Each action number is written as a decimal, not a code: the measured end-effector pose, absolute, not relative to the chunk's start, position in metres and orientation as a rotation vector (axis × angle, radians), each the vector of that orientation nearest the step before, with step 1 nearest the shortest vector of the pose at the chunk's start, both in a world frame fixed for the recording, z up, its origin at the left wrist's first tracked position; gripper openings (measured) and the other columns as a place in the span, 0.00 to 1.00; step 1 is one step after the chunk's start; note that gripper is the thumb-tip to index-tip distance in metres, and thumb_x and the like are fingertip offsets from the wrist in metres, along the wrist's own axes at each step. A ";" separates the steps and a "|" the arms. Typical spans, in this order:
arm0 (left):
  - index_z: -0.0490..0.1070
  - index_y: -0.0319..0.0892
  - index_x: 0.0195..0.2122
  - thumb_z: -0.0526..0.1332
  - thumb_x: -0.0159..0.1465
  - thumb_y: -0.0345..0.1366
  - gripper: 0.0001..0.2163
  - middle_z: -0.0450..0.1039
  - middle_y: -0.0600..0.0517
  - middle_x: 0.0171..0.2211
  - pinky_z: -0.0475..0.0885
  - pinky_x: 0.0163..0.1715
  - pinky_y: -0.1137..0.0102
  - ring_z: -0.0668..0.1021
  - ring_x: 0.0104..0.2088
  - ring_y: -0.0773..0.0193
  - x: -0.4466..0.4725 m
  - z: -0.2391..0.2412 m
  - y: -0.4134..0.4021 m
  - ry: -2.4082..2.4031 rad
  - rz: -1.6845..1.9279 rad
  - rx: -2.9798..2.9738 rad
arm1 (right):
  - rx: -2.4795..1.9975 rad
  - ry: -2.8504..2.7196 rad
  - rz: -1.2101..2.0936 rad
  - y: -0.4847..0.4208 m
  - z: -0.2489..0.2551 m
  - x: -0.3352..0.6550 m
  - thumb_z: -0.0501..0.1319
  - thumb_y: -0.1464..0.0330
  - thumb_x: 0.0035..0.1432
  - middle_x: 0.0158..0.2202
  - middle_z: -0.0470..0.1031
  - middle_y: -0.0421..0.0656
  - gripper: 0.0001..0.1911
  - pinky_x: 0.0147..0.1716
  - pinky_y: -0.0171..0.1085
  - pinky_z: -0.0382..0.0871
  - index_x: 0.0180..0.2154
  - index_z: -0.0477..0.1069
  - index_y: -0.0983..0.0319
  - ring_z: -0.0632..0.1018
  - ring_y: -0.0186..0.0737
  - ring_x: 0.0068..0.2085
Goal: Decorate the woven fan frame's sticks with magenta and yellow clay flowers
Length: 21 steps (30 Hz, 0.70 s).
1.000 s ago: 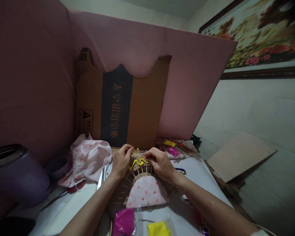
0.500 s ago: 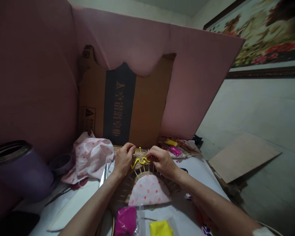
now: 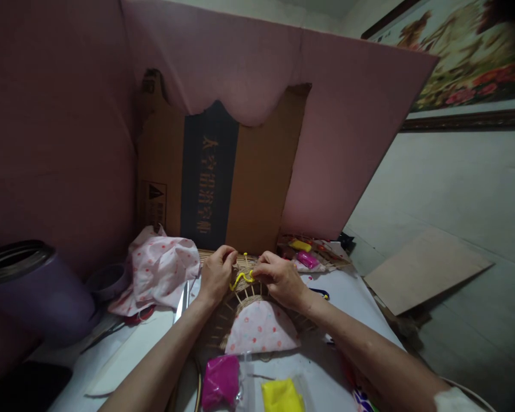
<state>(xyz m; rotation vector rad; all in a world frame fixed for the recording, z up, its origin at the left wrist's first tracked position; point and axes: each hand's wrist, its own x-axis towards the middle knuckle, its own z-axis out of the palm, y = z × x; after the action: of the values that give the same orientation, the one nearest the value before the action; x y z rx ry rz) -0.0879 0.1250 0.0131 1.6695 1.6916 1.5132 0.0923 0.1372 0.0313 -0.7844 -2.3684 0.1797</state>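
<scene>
A woven straw fan-shaped piece point(image 3: 257, 293) with bare ribs lies before me, its lower half covered by white fabric with pinkish-red dots point(image 3: 261, 329). Across its woven band runs a wavy yellow clay-like strand point(image 3: 241, 278). My right hand point(image 3: 281, 277) is closed, its fingertips pinching at the strand's right part. On the other side, my left hand point(image 3: 218, 273) is closed with thumb and fingers together, close to the strand's left end. What its fingertips hold is hidden. A thin stick with a yellow tip point(image 3: 245, 257) stands up between the hands.
Bags of magenta clay point(image 3: 220, 380) and yellow clay point(image 3: 282, 395) lie in front. Crumpled dotted cloth point(image 3: 161, 266), scissors point(image 3: 139, 316) and a purple pot point(image 3: 38, 297) are at left. A cardboard sheet point(image 3: 261, 183) stands behind; small packets point(image 3: 306, 260) lie back right.
My right hand has shifted over the strand's right part, so less of the yellow shows. My left hand stays nearly in place. The whole view has tilted slightly.
</scene>
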 end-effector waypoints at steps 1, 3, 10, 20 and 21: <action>0.71 0.43 0.29 0.53 0.59 0.40 0.10 0.72 0.54 0.24 0.66 0.27 0.73 0.74 0.26 0.64 -0.088 0.013 0.125 1.692 1.513 1.667 | -0.784 -2.372 0.180 0.138 0.031 0.092 0.58 0.79 0.53 0.32 0.69 0.41 0.11 0.30 0.31 0.62 0.31 0.75 0.59 0.71 0.35 0.32; 0.71 0.43 0.29 0.54 0.59 0.40 0.10 0.73 0.54 0.24 0.66 0.27 0.73 0.74 0.26 0.64 -0.088 0.013 0.126 1.692 1.512 1.662 | -0.780 -2.373 0.185 0.138 0.032 0.094 0.58 0.79 0.53 0.32 0.69 0.41 0.11 0.30 0.31 0.62 0.33 0.76 0.59 0.71 0.35 0.33; 0.71 0.43 0.28 0.54 0.58 0.40 0.09 0.73 0.53 0.23 0.66 0.28 0.72 0.74 0.26 0.64 -0.088 0.013 0.126 1.694 1.520 1.653 | -0.771 -2.381 0.056 0.127 0.038 0.107 0.55 0.81 0.51 0.33 0.70 0.43 0.18 0.32 0.33 0.63 0.40 0.75 0.58 0.71 0.37 0.34; 0.71 0.43 0.29 0.54 0.58 0.39 0.09 0.72 0.54 0.23 0.65 0.27 0.73 0.74 0.26 0.65 -0.087 0.011 0.126 1.680 1.533 1.658 | -0.752 -2.518 -0.218 0.122 0.029 0.109 0.57 0.79 0.50 0.33 0.69 0.45 0.17 0.31 0.36 0.60 0.41 0.73 0.59 0.67 0.40 0.33; 0.71 0.43 0.28 0.54 0.58 0.39 0.09 0.72 0.54 0.23 0.65 0.27 0.73 0.74 0.25 0.65 -0.087 0.011 0.126 1.681 1.533 1.658 | -0.750 -2.516 -0.220 0.122 0.029 0.109 0.57 0.78 0.50 0.33 0.69 0.45 0.17 0.31 0.36 0.60 0.41 0.73 0.59 0.67 0.40 0.33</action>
<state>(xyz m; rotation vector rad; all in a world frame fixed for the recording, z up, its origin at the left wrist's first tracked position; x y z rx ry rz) -0.0867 0.1263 0.0111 1.6584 1.6806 1.5335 0.1089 0.1221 0.0288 -0.7496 -2.5159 -0.2203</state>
